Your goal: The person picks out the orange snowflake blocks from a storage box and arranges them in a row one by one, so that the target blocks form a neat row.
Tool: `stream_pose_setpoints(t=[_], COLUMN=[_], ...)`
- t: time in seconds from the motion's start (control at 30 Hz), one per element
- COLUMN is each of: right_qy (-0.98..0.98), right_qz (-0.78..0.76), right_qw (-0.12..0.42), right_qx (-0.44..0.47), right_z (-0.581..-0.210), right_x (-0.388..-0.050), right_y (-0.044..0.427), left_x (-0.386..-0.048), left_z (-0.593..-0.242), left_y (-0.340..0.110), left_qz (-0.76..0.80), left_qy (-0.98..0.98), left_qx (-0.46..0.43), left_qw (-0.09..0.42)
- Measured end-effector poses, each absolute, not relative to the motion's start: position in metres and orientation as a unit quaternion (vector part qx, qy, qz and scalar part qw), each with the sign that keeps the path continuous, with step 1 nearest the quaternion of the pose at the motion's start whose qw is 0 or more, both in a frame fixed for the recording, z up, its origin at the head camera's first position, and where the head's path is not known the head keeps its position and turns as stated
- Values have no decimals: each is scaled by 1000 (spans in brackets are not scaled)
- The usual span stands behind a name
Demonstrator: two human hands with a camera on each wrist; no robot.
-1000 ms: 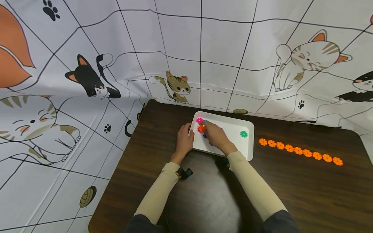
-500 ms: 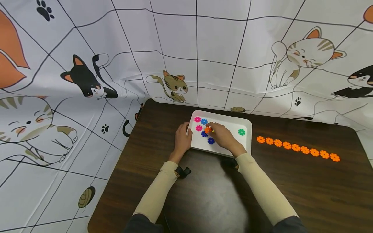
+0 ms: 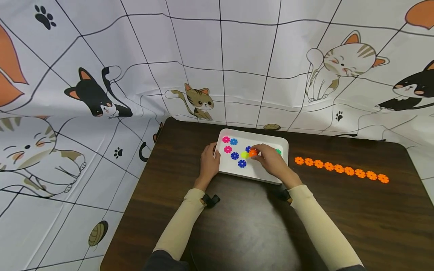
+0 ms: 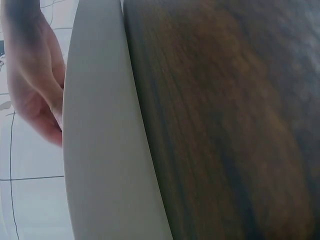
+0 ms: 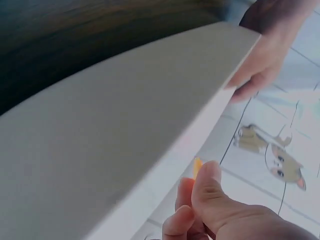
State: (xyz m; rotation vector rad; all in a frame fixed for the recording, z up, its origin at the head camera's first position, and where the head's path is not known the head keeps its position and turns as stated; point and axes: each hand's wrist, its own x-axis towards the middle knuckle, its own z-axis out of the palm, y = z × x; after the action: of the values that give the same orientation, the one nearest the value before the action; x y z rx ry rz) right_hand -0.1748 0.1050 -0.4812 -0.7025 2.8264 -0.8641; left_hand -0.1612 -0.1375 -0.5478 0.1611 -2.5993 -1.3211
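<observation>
My left hand [image 3: 209, 162] grips the left edge of the white tray [image 3: 257, 174] on the dark table. Over the tray, my right hand [image 3: 272, 160] pinches an orange flower-shaped disc [image 3: 252, 153] between thumb and fingers; its orange edge [image 5: 197, 165] shows beyond the thumb in the right wrist view. Beside it lie a yellow disc [image 3: 245, 155] and a partly covered blue disc [image 3: 248, 149]. Pink discs [image 3: 226, 139], a light blue disc [image 3: 233, 141] and dark blue discs [image 3: 242, 163] lie to the left. My right hand partly hides a green disc [image 3: 278, 151].
Right of the tray, several orange discs [image 3: 339, 168] form a slanting row on the wooden table [image 3: 339, 218]. A white curtain [image 3: 190, 41] printed with cats and lines hangs behind the table and along its left side.
My right hand has moved right within the tray, carrying the orange disc from beside the pink discs and uncovering pink and blue ones. My left hand stays at the tray edge.
</observation>
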Motion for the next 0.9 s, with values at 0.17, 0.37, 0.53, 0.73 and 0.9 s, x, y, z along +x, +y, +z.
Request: stream_pose_setpoints(t=[0.17, 0.37, 0.53, 0.73, 0.9], right_qy=[934, 935, 934, 938, 945], right_qz=[-279, -281, -276, -275, -271], right_qw=[26, -1, -51, -76, -83], right_qx=[-222, -217, -222, -198, -166], right_z=[-478, -477, -480, -479, -477], right_x=[-172, -167, -161, -152, -145], right_y=[124, 149, 177, 209, 235], left_x=[-160, -159, -158, -159, -160], left_z=[-546, -545, -546, -544, -544], left_y=[-138, -138, -138, -138, -138], left_qz=[-449, -451, -451, -450, -448], left_qy=[-885, -884, -885, -885, -886], left_qx=[56, 53, 57, 61, 62], left_qw=[106, 110, 102, 105, 103])
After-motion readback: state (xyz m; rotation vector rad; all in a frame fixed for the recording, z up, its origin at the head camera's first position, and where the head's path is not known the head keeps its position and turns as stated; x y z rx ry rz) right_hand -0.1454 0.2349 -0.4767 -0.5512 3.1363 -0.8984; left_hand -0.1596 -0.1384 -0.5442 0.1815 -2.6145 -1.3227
